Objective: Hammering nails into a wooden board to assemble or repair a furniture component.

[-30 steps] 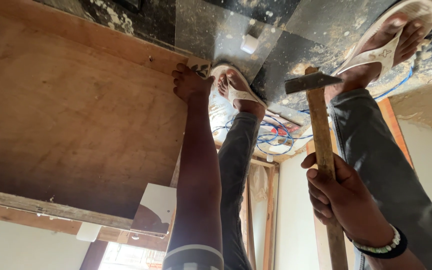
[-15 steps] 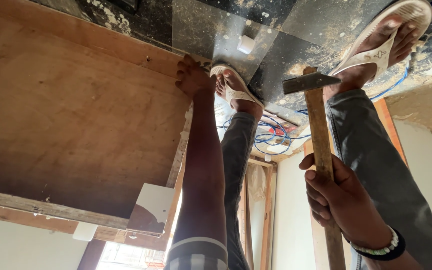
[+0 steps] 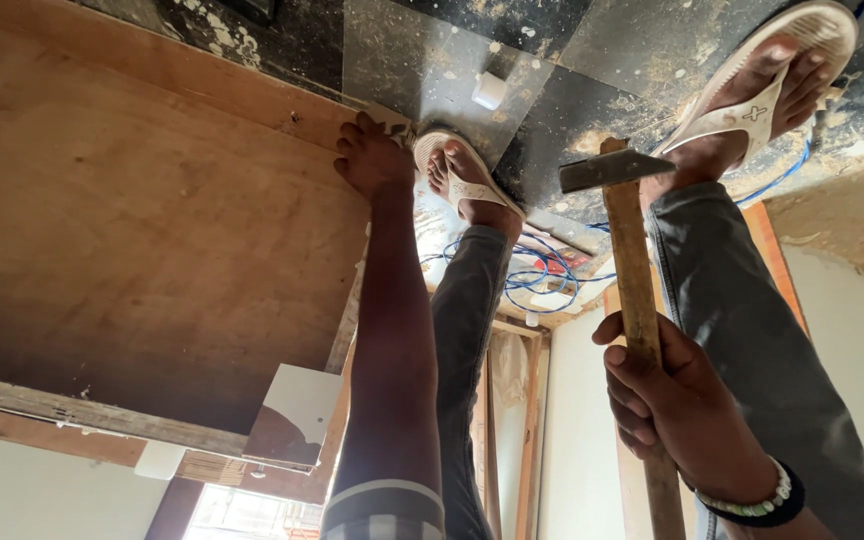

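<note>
Almost no change from half a second back: left hand (image 3: 374, 158) is still planted on the top right corner of the plywood panel (image 3: 142, 240), fingers curled down onto the panel edge near a small dark fastener mark at about 9 o'clock from the knuckles; can't tell if anything is pinched under the fingertips. Right hand (image 3: 687, 410) stays wrapped tight round the wooden handle of the hammer (image 3: 632, 270), shaft near upright, steel head (image 3: 612, 170) pointing toward 9 o'clock and well apart from the panel corner; versus one second ago the head sits a touch further from the left hand, so no swing is under way. Read: panel is being steadied, hammer parked. The view is upside down, so the person's own two feet in white sandals (image 3: 752, 90) show at 12 to 1 o'clock against the dusty dark tiled floor (image 3: 552, 60), grey trouser legs running down to 5 o'clock. Blue wire coil (image 3: 542, 270) lies between the legs, timber battens (image 3: 82, 415) edge the panel at 7 o'clock, beaded bracelet (image 3: 752, 500) on the right wrist
</note>
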